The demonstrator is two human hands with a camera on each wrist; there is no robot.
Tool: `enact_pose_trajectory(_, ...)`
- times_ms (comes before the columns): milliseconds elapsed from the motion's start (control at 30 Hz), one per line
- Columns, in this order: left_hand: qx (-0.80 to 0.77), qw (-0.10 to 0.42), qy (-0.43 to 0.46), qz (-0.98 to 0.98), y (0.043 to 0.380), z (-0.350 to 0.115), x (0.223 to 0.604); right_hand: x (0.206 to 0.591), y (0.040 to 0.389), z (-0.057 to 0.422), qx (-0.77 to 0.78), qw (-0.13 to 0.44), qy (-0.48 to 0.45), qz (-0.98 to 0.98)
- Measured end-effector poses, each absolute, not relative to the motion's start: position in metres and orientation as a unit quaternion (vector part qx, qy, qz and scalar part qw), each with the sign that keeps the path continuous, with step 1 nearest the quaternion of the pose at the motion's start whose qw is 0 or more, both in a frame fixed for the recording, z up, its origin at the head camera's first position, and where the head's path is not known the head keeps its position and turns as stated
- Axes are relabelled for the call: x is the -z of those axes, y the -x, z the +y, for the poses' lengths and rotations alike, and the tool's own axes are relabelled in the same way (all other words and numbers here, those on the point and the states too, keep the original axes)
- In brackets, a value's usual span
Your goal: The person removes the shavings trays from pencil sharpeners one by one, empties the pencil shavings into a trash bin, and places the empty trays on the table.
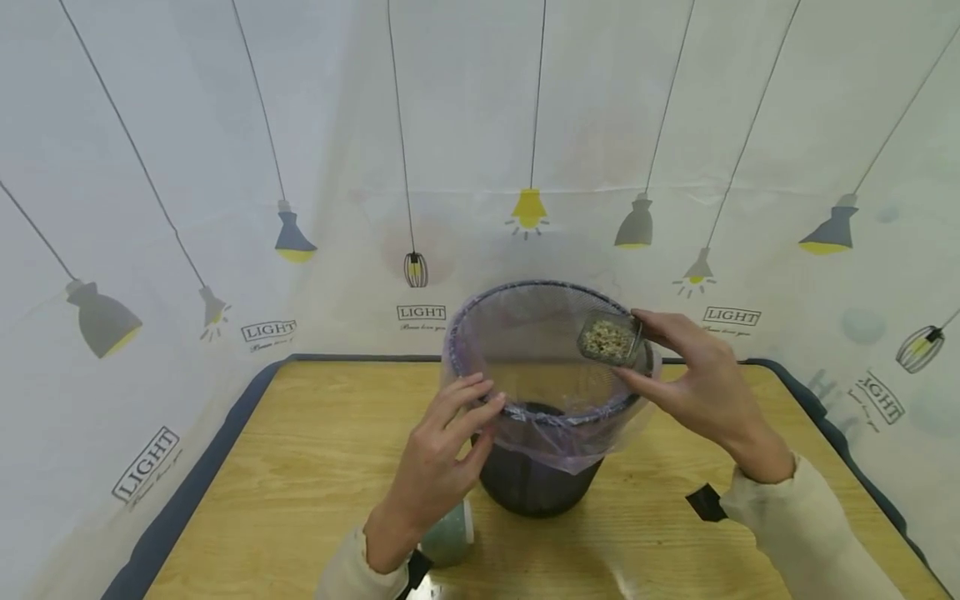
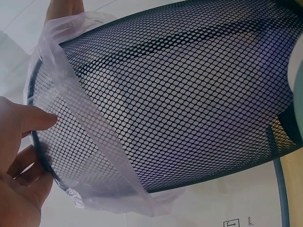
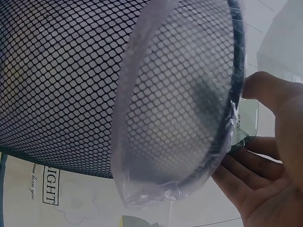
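Note:
A black mesh wastebasket [image 1: 540,479] stands upright, lined with a thin purplish plastic bag [image 1: 570,446] folded down over its rim. My left hand [image 1: 447,442] holds the near-left rim, fingers over the edge and thumb [image 2: 45,119] on the outer side. Over the right side of the opening, my right hand [image 1: 701,379] grips a small clear container [image 1: 609,337] between thumb and fingers. The container is tilted, and pale, grainy bits show inside it. In the right wrist view, part of the clear container [image 3: 248,118] shows beyond the rim; the mesh and bag partly cover it.
A pale green cup-like thing [image 1: 447,537] with a white rim lies on the wooden table [image 1: 315,467] behind my left wrist. Dark edging [image 1: 217,454] borders the table. A white curtain [image 1: 465,108] printed with hanging lamps surrounds it.

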State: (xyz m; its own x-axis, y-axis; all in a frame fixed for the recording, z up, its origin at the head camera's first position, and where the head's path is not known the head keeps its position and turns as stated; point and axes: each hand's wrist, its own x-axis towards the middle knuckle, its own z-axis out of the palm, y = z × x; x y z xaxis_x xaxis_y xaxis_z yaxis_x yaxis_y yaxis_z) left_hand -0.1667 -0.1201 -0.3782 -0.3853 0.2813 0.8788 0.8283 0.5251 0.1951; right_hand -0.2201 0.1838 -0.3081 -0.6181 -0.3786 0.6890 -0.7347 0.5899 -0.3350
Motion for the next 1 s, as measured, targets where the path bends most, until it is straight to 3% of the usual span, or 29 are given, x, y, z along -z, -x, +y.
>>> enact_pose_trajectory(1000, 0.315, 0.414, 0.354, -0.777, 0.163, -0.119, 0.377, 0.307, 0.216, 0.164, -0.241, 0.312, -0.4, -0.827)
